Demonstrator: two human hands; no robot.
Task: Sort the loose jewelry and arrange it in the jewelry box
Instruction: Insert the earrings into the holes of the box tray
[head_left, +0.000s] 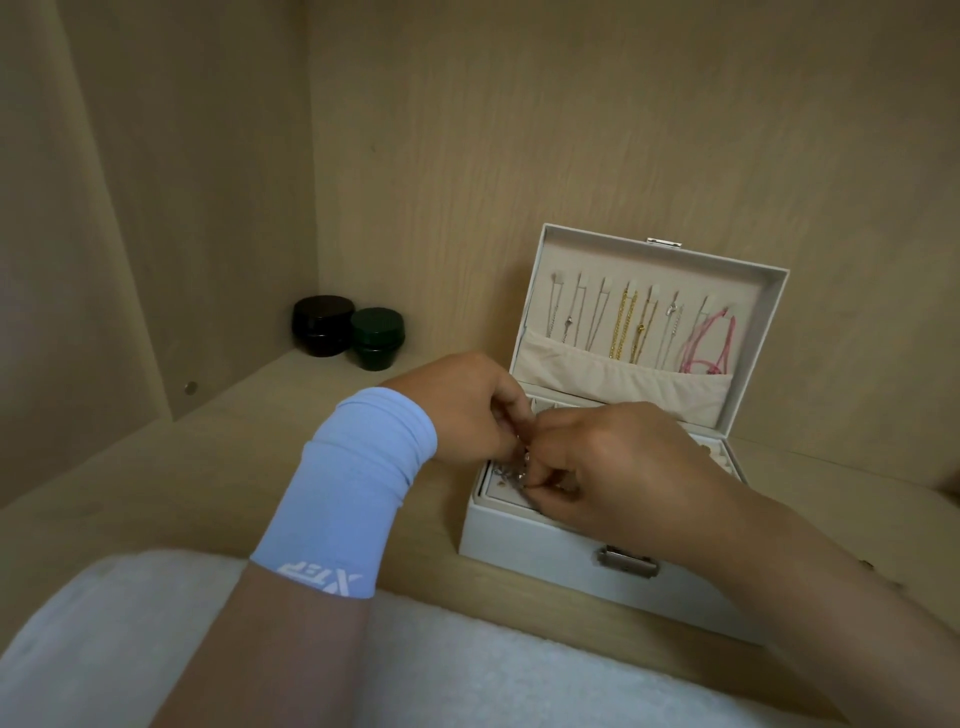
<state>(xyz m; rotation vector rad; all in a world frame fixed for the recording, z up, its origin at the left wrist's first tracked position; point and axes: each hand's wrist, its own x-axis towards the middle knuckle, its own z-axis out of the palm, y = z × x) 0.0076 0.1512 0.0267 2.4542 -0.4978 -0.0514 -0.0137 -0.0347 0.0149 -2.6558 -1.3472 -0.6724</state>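
Okay, we see a white box (545, 551) on a wooden shelf (208, 467), set toward the right, near the back wall. Its lid (769, 332) stands open, leaning back. Both hands meet over the front-left part of the box's top tray (491, 491).

The right hand (623, 467) comes in from the lower right with fingers curled down, and its fingertips pinch a small silver piece (514, 475) just above the tray. The left hand (462, 405) comes in from the left with fingers curled tight, tips meeting the right hand's at that piece. We cannot tell if the left hand really grips it; the contact is hidden. What kind of jewelry the piece is also stays unclear to us, being too small and blurred. A light blue sleeve (353, 478) covers the left wrist.

Inside the lid, silver chains (571, 317), gold chains (623, 327) and a pink cord (709, 343) hang in a row. Their lower ends are tucked into a beige pocket (623, 379). A metal latch (626, 563) sits on the box's front wall, partly behind the right forearm.

Two dark jars (322, 325) stand side by side in the shelf's back-left corner, well apart from the box. White cloth (467, 665) fills the bottom edge, below the shelf front.
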